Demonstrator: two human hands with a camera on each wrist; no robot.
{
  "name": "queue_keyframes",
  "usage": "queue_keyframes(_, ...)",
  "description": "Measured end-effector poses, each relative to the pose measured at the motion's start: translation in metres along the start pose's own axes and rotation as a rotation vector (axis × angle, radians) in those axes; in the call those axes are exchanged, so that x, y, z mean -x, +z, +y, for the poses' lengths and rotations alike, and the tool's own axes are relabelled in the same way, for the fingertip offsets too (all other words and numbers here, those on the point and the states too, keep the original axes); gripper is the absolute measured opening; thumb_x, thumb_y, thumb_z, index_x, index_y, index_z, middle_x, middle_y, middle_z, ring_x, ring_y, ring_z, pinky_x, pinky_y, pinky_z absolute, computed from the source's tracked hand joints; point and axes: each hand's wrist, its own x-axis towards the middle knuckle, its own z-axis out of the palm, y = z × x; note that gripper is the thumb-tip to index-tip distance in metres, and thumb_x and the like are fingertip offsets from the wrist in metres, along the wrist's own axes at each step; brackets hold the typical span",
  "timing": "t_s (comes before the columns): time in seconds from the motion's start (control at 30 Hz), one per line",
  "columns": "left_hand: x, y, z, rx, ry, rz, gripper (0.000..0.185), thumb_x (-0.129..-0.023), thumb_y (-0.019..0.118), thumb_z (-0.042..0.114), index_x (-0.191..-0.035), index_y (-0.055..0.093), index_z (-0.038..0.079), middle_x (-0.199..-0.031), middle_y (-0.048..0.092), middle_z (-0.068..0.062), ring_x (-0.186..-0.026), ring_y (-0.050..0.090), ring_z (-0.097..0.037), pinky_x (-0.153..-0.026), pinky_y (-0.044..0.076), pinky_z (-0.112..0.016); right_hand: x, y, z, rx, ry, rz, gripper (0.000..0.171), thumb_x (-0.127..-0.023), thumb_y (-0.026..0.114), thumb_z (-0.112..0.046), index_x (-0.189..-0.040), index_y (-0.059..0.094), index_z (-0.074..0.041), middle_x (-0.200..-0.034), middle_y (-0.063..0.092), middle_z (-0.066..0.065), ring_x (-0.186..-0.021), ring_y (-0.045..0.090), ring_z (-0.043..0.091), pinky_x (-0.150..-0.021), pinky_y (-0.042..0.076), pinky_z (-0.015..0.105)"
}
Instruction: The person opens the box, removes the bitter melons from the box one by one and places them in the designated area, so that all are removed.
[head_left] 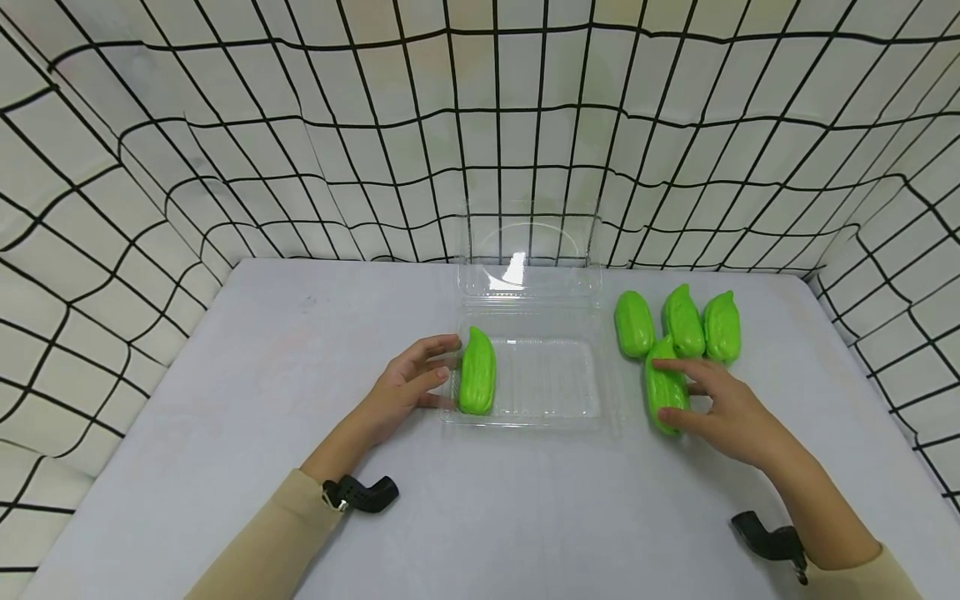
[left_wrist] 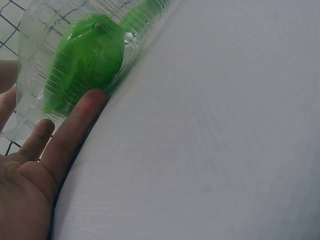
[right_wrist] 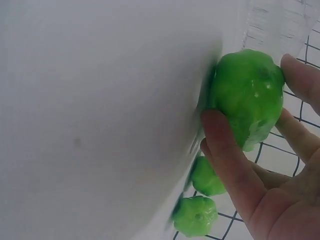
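A clear plastic clamshell box (head_left: 546, 422) lies on the table with its lid (head_left: 525, 279) raised at the back. One glossy green pepper (head_left: 477, 371) stands lengthwise along the left end inside it. My left hand (head_left: 405, 383) is at the box's left wall, its fingers extended; in the left wrist view a fingertip (left_wrist: 95, 97) rests against the clear side. To the right of the box, my right hand (head_left: 723, 408) grips another green pepper (right_wrist: 247, 95) between thumb and fingers. This pepper is low at the table, close to the others behind it.
Three more green peppers sit in a row behind my right hand: a left one (head_left: 634, 325), a middle one (head_left: 683, 321) and a right one (head_left: 722, 327). Black-gridded white walls (head_left: 517, 142) enclose the white table (head_left: 300, 350) at the back and sides.
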Motion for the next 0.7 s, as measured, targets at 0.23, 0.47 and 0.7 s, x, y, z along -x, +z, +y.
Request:
queue_keyframes(0.23, 0.000, 0.000, 0.000, -0.013, 0.007, 0.002, 0.048, -0.103, 0.054, 0.015, -0.149, 0.039, 0.010, -0.158, 0.035, -0.014, -0.143, 0.037, -0.036, -0.085, 0.060, -0.047, 0.000, -0.002, -0.001, 0.032, -0.027, -0.018, 0.062, -0.091, 0.073, -0.035, -0.144, 0.049, -0.015, -0.147, 0.046, 0.021, -0.120, 0.054, 0.053, -0.084, 0.056, 0.060)
queue_keyframes(0.47, 0.000, 0.000, 0.001, -0.004, 0.008, 0.001, 0.048, -0.103, 0.053, 0.014, -0.149, 0.040, 0.009, -0.158, 0.035, -0.014, -0.143, 0.037, -0.037, -0.085, 0.060, -0.048, 0.002, -0.009, -0.008, 0.063, -0.038, 0.013, 0.059, -0.091, 0.073, -0.033, -0.142, 0.053, -0.011, -0.148, 0.043, 0.024, -0.127, 0.047, 0.053, -0.087, 0.056, 0.059)
queue_keyframes(0.7, 0.000, 0.000, 0.002, -0.002, 0.003, 0.000, 0.049, -0.103, 0.053, 0.013, -0.150, 0.039, 0.009, -0.158, 0.036, -0.012, -0.143, 0.037, -0.037, -0.085, 0.060, -0.048, -0.002, -0.013, -0.033, 0.089, -0.073, 0.097, 0.054, -0.093, 0.071, -0.033, -0.141, 0.054, -0.015, -0.155, 0.036, 0.025, -0.126, 0.049, 0.052, -0.086, 0.054, 0.066)
